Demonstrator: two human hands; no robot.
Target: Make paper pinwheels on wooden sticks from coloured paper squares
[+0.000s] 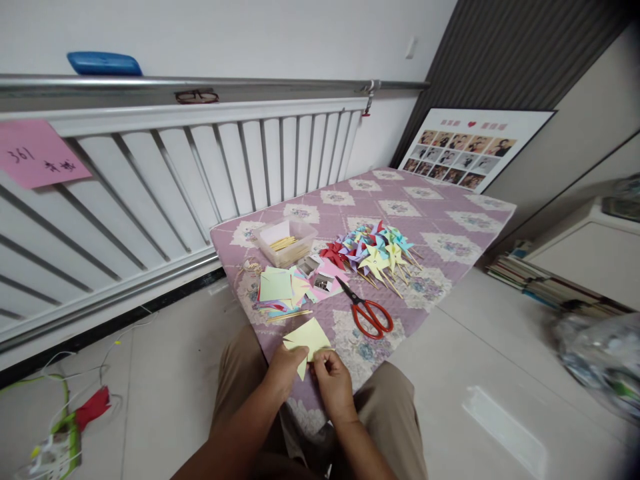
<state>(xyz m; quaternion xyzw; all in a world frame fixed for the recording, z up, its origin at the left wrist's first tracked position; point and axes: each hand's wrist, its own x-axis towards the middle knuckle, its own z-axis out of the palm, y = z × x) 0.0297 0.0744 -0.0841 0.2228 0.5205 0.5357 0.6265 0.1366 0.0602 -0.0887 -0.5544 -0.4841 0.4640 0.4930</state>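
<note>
- Left hand [284,371] and right hand [332,381] both pinch the yellow paper [309,339], lifted near the body for folding.
- Scissors [369,312] lie within reach, just beyond.

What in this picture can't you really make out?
Head view, the only one:
- Lower part of the yellow paper: covered by the left hand and right hand.
- Writing on the pink note: too small and cut by the left edge.
- Bag at the right edge: blurred.
- Photos on the poster: too small.
- Small items in the clear box: too small to name.
</note>
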